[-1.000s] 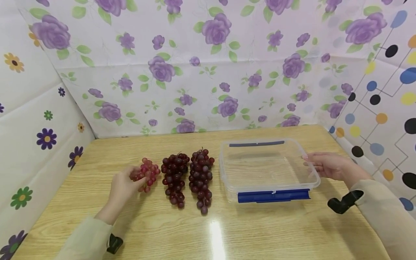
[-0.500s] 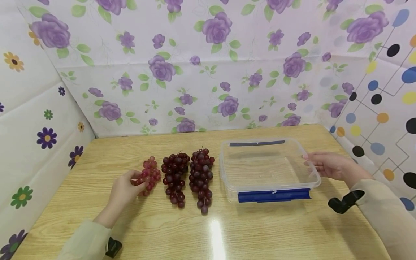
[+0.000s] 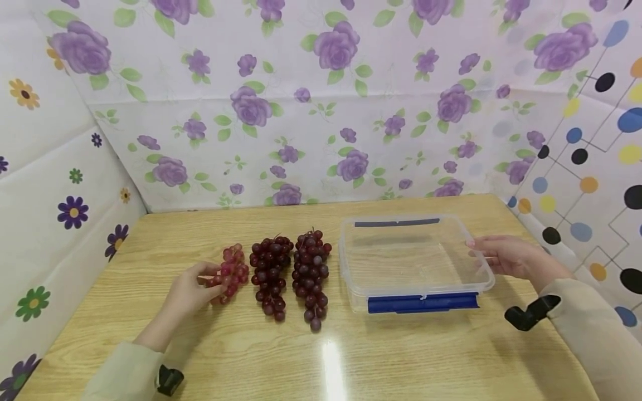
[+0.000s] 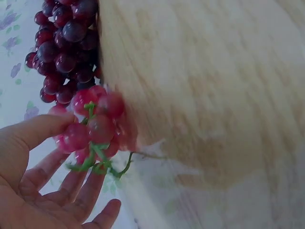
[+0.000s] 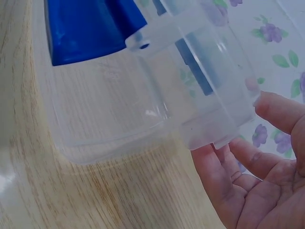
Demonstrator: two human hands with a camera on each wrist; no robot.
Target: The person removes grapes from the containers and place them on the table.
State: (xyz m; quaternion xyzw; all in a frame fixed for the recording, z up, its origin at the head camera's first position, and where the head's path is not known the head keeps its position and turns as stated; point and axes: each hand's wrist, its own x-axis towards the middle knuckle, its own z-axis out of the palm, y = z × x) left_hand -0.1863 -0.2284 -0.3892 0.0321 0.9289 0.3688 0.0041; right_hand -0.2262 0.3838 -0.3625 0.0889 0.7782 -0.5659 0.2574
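Observation:
In the head view, my left hand (image 3: 188, 292) pinches the lower left side of a small bunch of pinkish-red grapes (image 3: 236, 271). The left wrist view shows the thumb on the red grapes (image 4: 102, 126), fingers behind them, and green stems hanging towards the palm. My right hand (image 3: 511, 256) holds the right rim of a lidless clear plastic container (image 3: 401, 291) with blue clips. In the right wrist view the thumb of the right hand (image 5: 267, 186) is on the container's rim, with fingers beneath it. The container stands on the table.
Two dark purple-red grape bunches, a left one (image 3: 271, 267) and a right one (image 3: 310, 278), lie between the pink grapes and the container. The wooden table (image 3: 271, 362) meets a flower-printed cloth (image 3: 301, 133) at its back edge; patterned cloth also flanks both sides.
The pink bunch has turned slightly and shifted a little to the right under my left hand, whose wrist has drawn slightly left. My right hand and the container have stayed put.

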